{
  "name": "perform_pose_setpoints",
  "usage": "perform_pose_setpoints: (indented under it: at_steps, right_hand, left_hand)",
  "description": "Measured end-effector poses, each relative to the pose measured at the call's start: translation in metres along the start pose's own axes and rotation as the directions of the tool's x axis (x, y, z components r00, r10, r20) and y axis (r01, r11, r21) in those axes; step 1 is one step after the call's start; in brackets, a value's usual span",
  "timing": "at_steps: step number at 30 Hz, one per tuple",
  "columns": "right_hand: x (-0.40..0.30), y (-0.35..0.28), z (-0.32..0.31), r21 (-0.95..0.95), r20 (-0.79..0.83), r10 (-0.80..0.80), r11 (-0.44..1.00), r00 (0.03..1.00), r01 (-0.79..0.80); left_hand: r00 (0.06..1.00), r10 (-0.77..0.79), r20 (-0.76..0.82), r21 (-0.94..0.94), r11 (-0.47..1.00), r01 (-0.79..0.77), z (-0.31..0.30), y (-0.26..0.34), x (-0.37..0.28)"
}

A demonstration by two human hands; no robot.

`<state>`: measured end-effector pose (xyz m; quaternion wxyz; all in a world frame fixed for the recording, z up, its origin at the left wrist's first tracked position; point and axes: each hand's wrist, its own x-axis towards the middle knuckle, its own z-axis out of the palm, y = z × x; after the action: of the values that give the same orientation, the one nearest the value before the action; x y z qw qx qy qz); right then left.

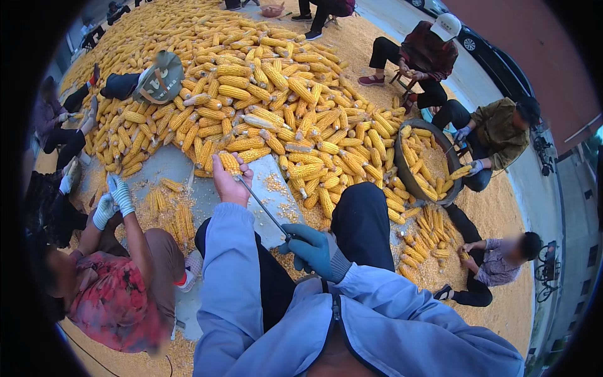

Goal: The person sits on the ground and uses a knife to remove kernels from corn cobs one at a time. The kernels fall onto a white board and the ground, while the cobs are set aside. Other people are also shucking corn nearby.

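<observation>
My bare left hand (232, 186) grips an ear of corn (229, 164) with yellow kernels. In a teal glove, my right hand (308, 249) holds a long metal rod tool (264, 207), possibly a screwdriver, by its dark handle. The rod slants up to the left, its tip at the ear's lower end. Below both hands lies a pale grey sheet or board (271, 188) scattered with loose kernels. A large heap of corn ears (282, 103) rises just beyond my left hand.
Close on my left sits a person in white striped gloves (113, 200). To the right, a large round basin (452, 155) holds ears and kernels, with a gloved person beside it. Several other people sit around the heap. A grey-green bag (162, 80) lies on it.
</observation>
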<state>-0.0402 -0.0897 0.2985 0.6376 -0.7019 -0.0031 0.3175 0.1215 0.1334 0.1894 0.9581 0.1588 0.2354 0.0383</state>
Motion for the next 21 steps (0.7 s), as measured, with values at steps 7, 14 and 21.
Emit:
perform_pose_setpoints:
  at_steps: [7, 14, 21]
  right_hand:
    - [-0.002, -0.001, -0.003, -0.011, -0.027, -0.028, 1.000, 0.999, 0.028]
    - [0.001, -0.005, -0.001, -0.034, -0.031, -0.023, 0.999, 0.999, 0.022]
    - [0.010, -0.011, -0.001, 0.102, 0.027, 0.020, 0.995, 0.999, -0.022]
  left_hand:
    - [0.999, 0.002, -0.045, 0.000, 1.000, -0.002, 0.005, -0.004, -0.001]
    - [0.998, 0.013, -0.062, 0.031, 0.999, -0.011, 0.005, -0.005, -0.002]
    - [0.983, 0.143, -0.115, 0.197, 0.973, -0.118, 0.012, -0.010, -0.008]
